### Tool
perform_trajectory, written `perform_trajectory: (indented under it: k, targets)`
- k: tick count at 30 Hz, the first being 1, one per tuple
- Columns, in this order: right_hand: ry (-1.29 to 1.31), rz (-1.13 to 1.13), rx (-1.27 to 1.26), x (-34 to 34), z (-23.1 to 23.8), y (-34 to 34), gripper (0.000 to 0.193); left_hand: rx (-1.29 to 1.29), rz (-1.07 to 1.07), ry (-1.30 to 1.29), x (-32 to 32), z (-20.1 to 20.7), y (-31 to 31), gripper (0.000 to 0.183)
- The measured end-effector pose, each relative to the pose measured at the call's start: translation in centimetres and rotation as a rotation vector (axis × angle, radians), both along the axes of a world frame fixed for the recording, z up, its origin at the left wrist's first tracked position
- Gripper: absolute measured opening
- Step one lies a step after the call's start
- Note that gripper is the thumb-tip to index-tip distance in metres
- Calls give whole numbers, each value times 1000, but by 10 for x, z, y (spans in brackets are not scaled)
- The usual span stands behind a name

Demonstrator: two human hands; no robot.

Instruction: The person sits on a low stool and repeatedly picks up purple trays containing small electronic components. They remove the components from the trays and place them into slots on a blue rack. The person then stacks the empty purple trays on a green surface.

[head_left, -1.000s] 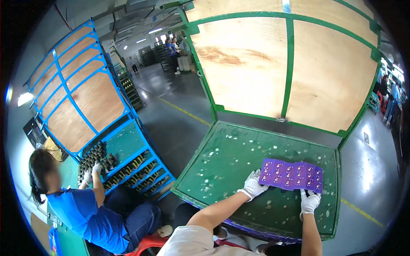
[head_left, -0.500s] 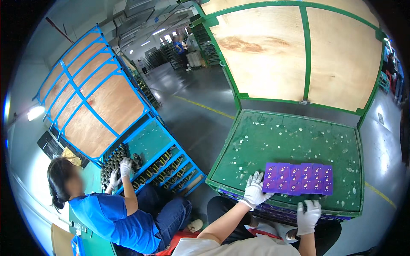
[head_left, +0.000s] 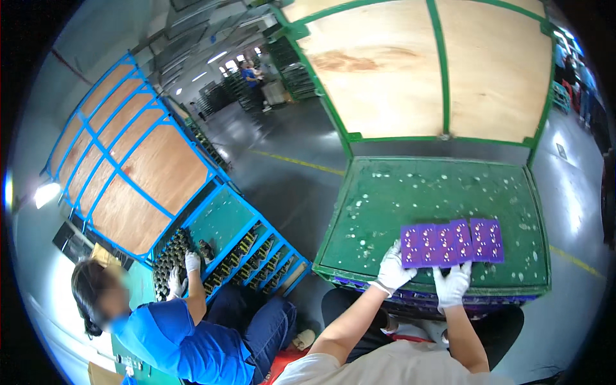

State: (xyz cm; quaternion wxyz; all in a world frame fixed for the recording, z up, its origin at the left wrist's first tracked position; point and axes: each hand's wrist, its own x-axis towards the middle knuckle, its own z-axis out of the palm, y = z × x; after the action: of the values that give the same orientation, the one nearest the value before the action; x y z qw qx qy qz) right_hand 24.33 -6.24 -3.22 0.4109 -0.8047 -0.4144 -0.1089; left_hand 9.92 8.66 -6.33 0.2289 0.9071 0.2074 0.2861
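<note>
Purple moulded tray lies flat on the green pallet deck, near its near edge, right of centre. Tray is thin, shallow-pocketed, with pale spots across its top; more purple trays show stacked under the deck's near rim.

Left hand, white glove, fingers spread and laid over the tray's near-left corner. Right hand, also gloved, fingers together, tips touching the tray's near edge around its middle. Neither hand visibly pinches it.

Judgement: looks light, semi-stiff plastic, likely to flex if lifted by one corner; smooth enough to slide on the deck. Best held at two opposite edges, kept level.

Far side: upright plywood panel in green frame. Left: a seated person in blue, gloved hands at a blue crate of dark parts.
</note>
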Motion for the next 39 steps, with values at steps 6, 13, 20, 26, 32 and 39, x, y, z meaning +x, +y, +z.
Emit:
perform_trajectory:
  k: [6, 13, 20, 26, 32, 39]
  targets:
    - [490, -45, 287, -11, -10, 26, 58, -265, 36, -208, 26, 97, -21, 40]
    - [796, -26, 745, -7, -16, 50, 56, 250, 128, 502, 73, 197, -25, 43]
    - [1058, -110, 763, -11, -11, 54, 50, 352, 18, 596, 121, 228, -28, 46]
    - [1626, -118, 1074, -33, 26, 49, 14, 391, -140, 422, 116, 198, -36, 48]
    - [1402, 2, 860, -21, -29, 50, 19, 198, -164, 133, 73, 160, -39, 42]
    - [807, 268, 795, -50, -5, 19, 46, 109, 205, -352, 6, 130, -83, 68]
